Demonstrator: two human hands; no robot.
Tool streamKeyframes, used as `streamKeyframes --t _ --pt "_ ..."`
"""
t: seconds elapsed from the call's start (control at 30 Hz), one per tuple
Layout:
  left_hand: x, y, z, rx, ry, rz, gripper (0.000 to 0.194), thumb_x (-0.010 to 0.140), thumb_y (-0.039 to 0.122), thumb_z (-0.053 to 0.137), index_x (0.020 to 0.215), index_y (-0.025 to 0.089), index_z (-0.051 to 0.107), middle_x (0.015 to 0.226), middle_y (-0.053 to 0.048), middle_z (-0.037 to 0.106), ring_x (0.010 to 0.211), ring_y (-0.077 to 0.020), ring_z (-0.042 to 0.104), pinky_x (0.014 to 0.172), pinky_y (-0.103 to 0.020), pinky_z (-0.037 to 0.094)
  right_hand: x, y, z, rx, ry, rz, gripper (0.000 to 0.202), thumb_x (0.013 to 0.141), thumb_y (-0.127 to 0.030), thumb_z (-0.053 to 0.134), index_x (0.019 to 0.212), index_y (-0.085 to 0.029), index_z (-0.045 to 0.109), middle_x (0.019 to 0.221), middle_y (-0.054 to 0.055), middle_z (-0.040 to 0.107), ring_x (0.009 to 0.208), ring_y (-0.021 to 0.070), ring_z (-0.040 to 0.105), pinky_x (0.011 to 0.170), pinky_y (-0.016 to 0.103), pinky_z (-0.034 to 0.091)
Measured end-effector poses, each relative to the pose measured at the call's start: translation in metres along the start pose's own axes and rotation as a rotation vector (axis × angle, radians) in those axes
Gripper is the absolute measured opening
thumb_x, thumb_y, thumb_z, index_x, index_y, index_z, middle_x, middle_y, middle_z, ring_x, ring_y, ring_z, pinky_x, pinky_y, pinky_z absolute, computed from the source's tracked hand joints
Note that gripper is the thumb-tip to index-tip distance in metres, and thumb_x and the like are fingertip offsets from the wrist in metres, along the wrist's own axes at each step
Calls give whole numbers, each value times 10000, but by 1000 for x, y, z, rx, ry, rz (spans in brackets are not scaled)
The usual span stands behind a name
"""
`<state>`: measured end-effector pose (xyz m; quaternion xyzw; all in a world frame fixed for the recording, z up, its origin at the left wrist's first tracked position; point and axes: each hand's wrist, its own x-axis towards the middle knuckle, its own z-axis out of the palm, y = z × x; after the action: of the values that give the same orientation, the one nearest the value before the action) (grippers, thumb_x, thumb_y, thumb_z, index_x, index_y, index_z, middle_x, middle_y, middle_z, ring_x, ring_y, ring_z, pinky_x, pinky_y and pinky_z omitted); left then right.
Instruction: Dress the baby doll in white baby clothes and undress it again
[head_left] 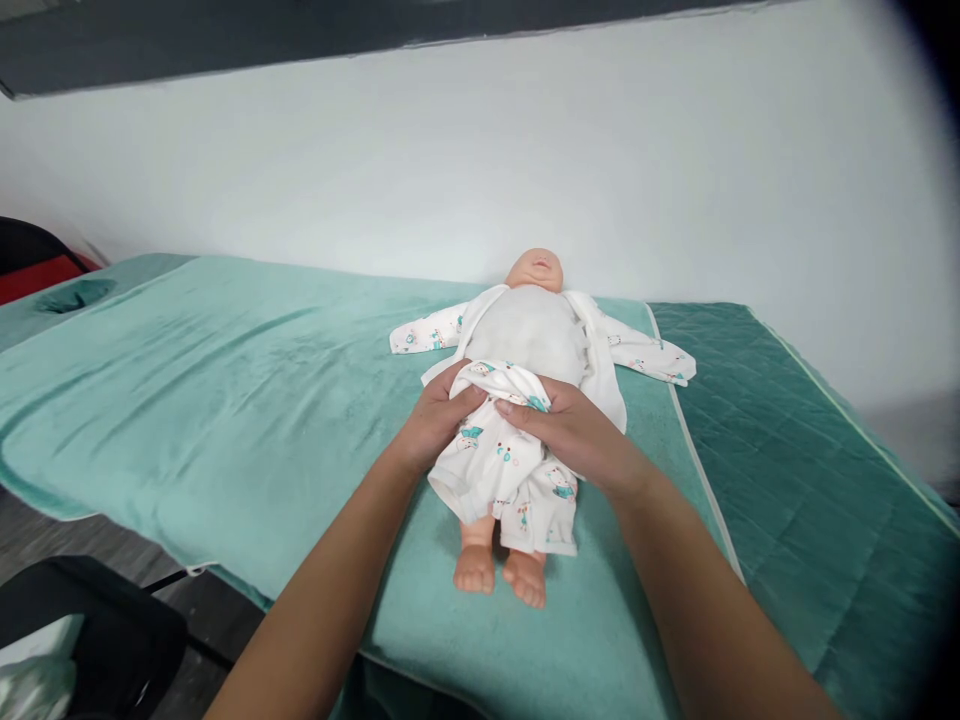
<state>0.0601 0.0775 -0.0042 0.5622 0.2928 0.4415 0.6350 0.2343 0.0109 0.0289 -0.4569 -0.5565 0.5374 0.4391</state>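
Note:
A baby doll (538, 268) lies on its back on a green-covered table (247, 400), its head toward the wall and its bare feet toward me. Its patterned white jacket (651, 357) is spread open around a pale torso, with both sleeves stretched out sideways. White printed trousers (499, 460) cover the legs down to the ankles. My left hand (444, 410) grips the waistband on the left, thumb on top. On the right side of the same waistband, my right hand (566, 425) is closed on the bunched cloth, its thumb pointing inward.
A darker quilted cover (795, 450) lies on the right side of the table. White wall rises behind. A black chair (97, 630) holding a pale item stands at the lower left. Something black and red (37, 275) is at the far left.

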Motion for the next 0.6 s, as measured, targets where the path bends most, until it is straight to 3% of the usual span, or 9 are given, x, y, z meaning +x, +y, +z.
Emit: streamKeyframes --t 0.6 --pt "1 1 0 -9 -22 7 309 758 400 766 944 171 676 862 -24 670 763 -149 588 715 -249 468 1 2 0 -9 -1 -12 428 882 -493 632 1235 -252 645 1073 41 721 996 239 659 835 363 515"
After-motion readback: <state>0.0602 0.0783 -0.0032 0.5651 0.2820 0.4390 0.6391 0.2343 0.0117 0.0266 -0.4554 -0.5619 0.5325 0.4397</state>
